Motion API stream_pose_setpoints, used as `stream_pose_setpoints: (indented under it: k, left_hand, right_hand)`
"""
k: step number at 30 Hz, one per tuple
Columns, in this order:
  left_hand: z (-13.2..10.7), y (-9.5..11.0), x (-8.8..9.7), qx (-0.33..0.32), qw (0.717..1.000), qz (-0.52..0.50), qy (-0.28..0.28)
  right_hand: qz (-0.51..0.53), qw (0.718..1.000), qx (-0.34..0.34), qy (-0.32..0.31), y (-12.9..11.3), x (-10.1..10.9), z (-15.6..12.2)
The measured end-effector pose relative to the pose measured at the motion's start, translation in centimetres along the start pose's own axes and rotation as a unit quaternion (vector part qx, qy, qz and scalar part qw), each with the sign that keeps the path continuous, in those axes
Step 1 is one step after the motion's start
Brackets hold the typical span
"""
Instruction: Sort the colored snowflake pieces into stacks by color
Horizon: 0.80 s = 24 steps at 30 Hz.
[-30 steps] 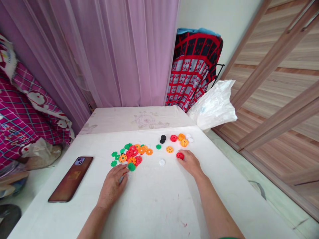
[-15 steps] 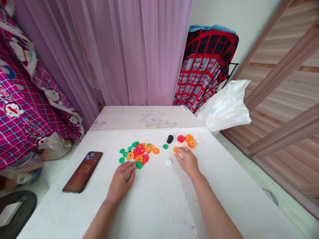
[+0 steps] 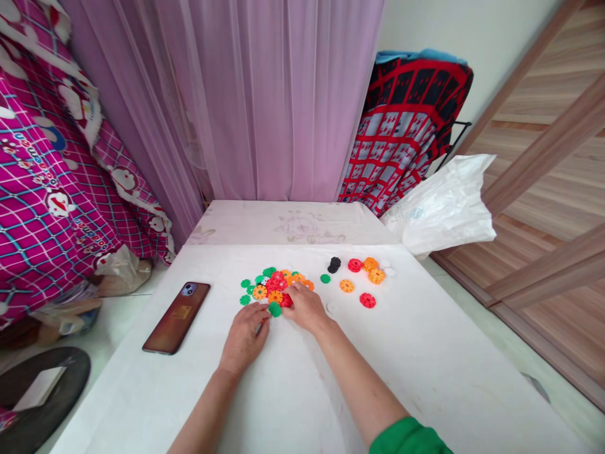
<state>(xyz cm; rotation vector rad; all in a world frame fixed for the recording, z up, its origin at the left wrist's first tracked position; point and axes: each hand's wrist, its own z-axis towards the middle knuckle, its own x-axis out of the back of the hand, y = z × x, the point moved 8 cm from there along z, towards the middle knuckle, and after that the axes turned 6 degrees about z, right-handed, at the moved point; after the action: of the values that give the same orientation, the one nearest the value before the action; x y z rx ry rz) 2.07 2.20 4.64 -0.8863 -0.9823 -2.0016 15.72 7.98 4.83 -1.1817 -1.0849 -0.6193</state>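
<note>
A heap of flat plastic discs (image 3: 271, 285) in green, orange and red lies on the white table (image 3: 425, 353). My left hand (image 3: 246, 337) rests flat beside the heap's near edge, fingertips by a green disc (image 3: 275, 309). My right hand (image 3: 305, 307) reaches into the heap's right side, fingers curled over red and orange discs; what they hold, if anything, is hidden. To the right lie separate discs: one black (image 3: 334, 264), a green one (image 3: 325, 278), an orange one (image 3: 346, 285), a red one (image 3: 367, 300) and a small cluster (image 3: 371, 270).
A dark red phone (image 3: 177, 316) lies on the table's left part. A white plastic bag (image 3: 444, 208) sits off the far right corner. Pink curtains hang behind, a patterned pink blanket is at left, and wooden flooring runs along the right.
My right hand left the red disc on the right side, passed the orange disc and moved left into the heap. My left hand stayed by the heap. The view shifted left.
</note>
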Motion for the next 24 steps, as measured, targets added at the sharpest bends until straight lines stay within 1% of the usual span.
stream_pose_setpoints:
  k: [4, 6, 8, 10, 12, 15, 17, 18, 20, 24]
  left_hand:
    - [0.0, 0.1, 0.1, 0.004, 1.000, 0.002, 0.002]
    - [-0.1, 0.2, 0.1, 0.002, 1.000, 0.003, 0.000]
    - [-0.1, 0.2, 0.1, 0.000, 1.000, 0.002, 0.001]
    - [-0.2, 0.1, 0.2, 0.001, 1.000, 0.001, 0.005]
    - [-0.2, -0.1, 0.1, 0.000, 1.000, 0.000, 0.006]
    - [-0.2, -0.2, 0.0, -0.008, 1.000, 0.003, 0.009]
    - [-0.2, -0.3, 0.0, -0.011, 1.000, 0.004, 0.012]
    - [-0.2, -0.4, 0.0, -0.011, 1.000, 0.005, 0.014]
    - [-0.2, -0.5, -0.1, -0.012, 1.000, 0.006, 0.014]
    - [-0.3, -0.6, -0.1, -0.012, 1.000, 0.009, 0.013]
  right_hand:
    - [-0.023, 1.000, -0.005, 0.018, 0.4, 0.8, -0.6]
    - [-0.036, 0.999, -0.022, 0.030, 1.5, 1.6, -1.4]
    - [-0.041, 0.997, -0.040, 0.045, 3.3, 2.7, -2.6]
    - [-0.028, 0.994, -0.067, 0.078, 6.2, 4.0, -4.1]
    - [0.001, 0.984, -0.110, 0.138, 9.9, 5.7, -6.0]
    - [0.045, 0.949, -0.210, 0.229, 16.0, 7.7, -9.1]
    - [0.050, 0.936, -0.248, 0.244, 18.8, 8.3, -10.3]
    - [0.048, 0.935, -0.256, 0.240, 19.6, 8.3, -10.6]
    - [0.039, 0.940, -0.255, 0.223, 20.4, 8.3, -10.7]
    - [0.025, 0.946, -0.258, 0.196, 20.3, 8.0, -10.3]
